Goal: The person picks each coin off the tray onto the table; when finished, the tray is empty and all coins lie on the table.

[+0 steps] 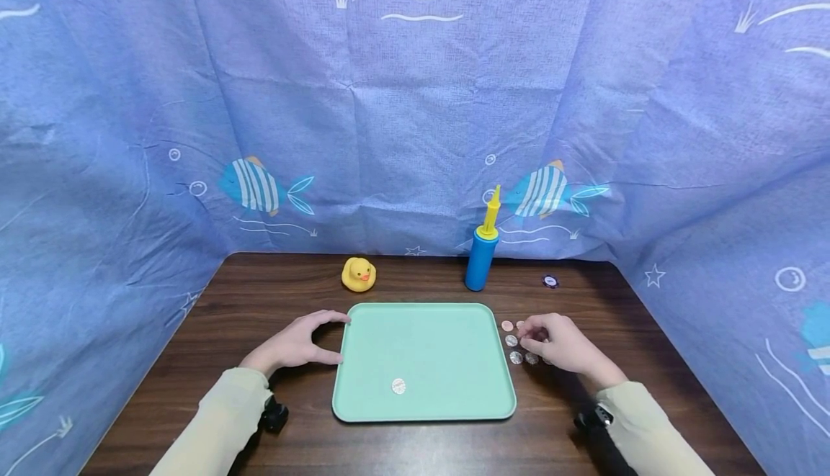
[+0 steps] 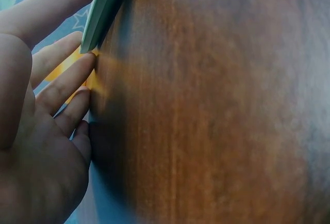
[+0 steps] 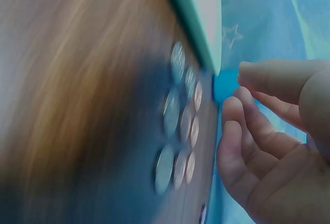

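Note:
A mint-green tray (image 1: 428,346) lies on the table with one pale round coin (image 1: 398,387) near its front left. My left hand (image 1: 298,343) is at the tray's left edge, thumb and fingers spread apart along the rim. In the left wrist view, the fingers (image 2: 67,82) reach toward the underside of the tray edge (image 2: 95,22). To the right of the tray, silver and copper coins (image 3: 171,111) lie flat in rows. Above them hovers my right hand (image 1: 560,346), partly hiding them in the head view. Its fingers are loosely bent, with nothing visible between thumb and fingertips.
Behind the tray sit a yellow rubber duck (image 1: 359,274) and a blue hand pump (image 1: 482,260) with a yellow nozzle. A dark blue poker chip (image 1: 550,281) lies at the back right. Blue fish-print cloth (image 1: 415,137) hangs around the wooden table (image 1: 279,281).

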### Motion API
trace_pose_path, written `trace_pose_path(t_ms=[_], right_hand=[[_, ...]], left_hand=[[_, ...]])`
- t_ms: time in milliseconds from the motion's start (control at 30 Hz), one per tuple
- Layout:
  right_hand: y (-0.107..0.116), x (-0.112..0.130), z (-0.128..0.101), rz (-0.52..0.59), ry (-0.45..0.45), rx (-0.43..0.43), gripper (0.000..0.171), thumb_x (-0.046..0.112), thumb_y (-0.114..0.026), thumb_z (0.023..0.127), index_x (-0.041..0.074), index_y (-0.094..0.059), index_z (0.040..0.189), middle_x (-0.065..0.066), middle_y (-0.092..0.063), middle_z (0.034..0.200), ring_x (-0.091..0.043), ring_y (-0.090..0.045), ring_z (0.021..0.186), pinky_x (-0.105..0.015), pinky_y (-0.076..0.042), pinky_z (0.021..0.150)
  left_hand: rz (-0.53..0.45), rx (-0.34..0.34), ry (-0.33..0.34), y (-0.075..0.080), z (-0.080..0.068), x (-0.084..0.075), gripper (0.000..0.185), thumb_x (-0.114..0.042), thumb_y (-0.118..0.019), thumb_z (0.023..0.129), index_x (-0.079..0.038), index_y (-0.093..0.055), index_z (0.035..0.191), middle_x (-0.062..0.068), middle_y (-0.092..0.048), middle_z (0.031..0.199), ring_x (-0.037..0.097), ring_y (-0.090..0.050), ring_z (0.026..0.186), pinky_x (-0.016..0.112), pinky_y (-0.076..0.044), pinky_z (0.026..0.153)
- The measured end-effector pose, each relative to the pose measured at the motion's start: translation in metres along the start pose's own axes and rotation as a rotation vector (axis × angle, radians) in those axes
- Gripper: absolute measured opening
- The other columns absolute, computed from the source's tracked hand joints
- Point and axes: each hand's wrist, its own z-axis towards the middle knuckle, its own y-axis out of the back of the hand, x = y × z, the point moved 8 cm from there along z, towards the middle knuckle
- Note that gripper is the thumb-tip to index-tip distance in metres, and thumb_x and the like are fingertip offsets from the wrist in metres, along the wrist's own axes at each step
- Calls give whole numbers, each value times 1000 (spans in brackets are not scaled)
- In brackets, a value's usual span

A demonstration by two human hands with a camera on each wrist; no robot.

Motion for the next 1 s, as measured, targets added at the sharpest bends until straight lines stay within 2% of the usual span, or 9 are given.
trace_pose_path(t_ms=[133, 267, 400, 533, 733, 1000], right_hand=[[-12, 19, 13, 32, 41, 39, 1, 9, -77, 95, 9, -76, 96, 7, -70, 81, -3, -60, 65, -25, -52, 57], [-25, 37, 25, 63, 64, 94, 5, 6, -76, 95, 8, -76, 99, 7, -69, 83, -5, -63, 70, -25, -55, 60], [-35, 54, 36, 33, 102, 126, 6, 8, -77, 95, 9, -77, 101, 10, -70, 88, -4, -62, 77, -26, -56, 69], [-47, 73, 46, 34, 170, 153, 9, 8, -78, 94, 8, -78, 102, 5, -74, 93, -4, -66, 83, -29, -59, 74], [-69, 105, 58, 66, 253, 197, 9, 5, -78, 92, 5, -77, 101, -4, -77, 96, -6, -69, 83, -30, -61, 73], [-109, 147, 66, 5, 339, 316, 14, 5, -82, 89, 6, -77, 102, -4, -78, 99, -10, -72, 84, -29, -60, 79]], left_hand=[[-7, 0, 12, 0, 0, 1, 74, -48, -89, 83, -26, -60, 146, 4, -52, 156, 34, -43, 148, 62, -36, 118], [-7, -4, 14, 0, 0, 1, 74, -48, -89, 82, -25, -60, 146, 3, -52, 156, 33, -43, 148, 61, -36, 118], [-5, -5, 8, 0, 0, 0, 74, -48, -89, 83, -24, -60, 147, 5, -52, 156, 35, -43, 148, 62, -36, 117], [4, -4, 10, 1, 0, 0, 74, -49, -88, 84, -24, -59, 147, 6, -52, 156, 35, -43, 148, 62, -36, 117], [3, -4, 12, 0, 0, 1, 74, -49, -89, 83, -25, -60, 147, 5, -52, 156, 35, -43, 148, 62, -36, 117], [10, -7, -4, 0, 1, 2, 74, -49, -88, 83, -24, -59, 147, 6, -53, 155, 35, -44, 147, 62, -37, 117]])
